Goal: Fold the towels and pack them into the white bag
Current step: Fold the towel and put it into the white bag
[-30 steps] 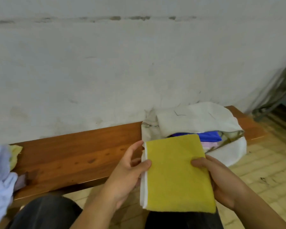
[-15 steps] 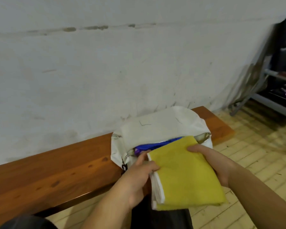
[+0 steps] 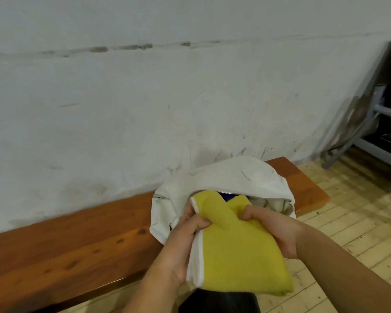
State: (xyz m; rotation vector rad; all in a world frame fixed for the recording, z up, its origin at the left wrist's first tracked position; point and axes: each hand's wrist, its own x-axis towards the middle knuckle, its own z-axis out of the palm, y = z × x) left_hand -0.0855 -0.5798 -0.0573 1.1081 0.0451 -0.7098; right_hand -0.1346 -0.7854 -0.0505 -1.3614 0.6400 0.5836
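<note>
A folded yellow towel (image 3: pixel 237 251) with a white underside is held by both hands in front of me. My left hand (image 3: pixel 183 242) grips its left edge, thumb on top. My right hand (image 3: pixel 273 231) grips its right side, fingers curled into the cloth. The towel's far end is pushed into the mouth of the white bag (image 3: pixel 235 175), which lies on the wooden bench (image 3: pixel 77 240). A blue towel (image 3: pixel 229 196) shows inside the bag, just behind the yellow one.
A white scuffed wall stands right behind the bench. The bench ends just right of the bag. A grey metal rack (image 3: pixel 379 136) is at the far right on the pale plank floor (image 3: pixel 352 213). My dark trouser leg (image 3: pixel 219 301) is below the towel.
Both hands have carried the yellow towel forward, and its far end now sits inside the bag's opening. The towel has creased between my thumbs. The view has shifted right.
</note>
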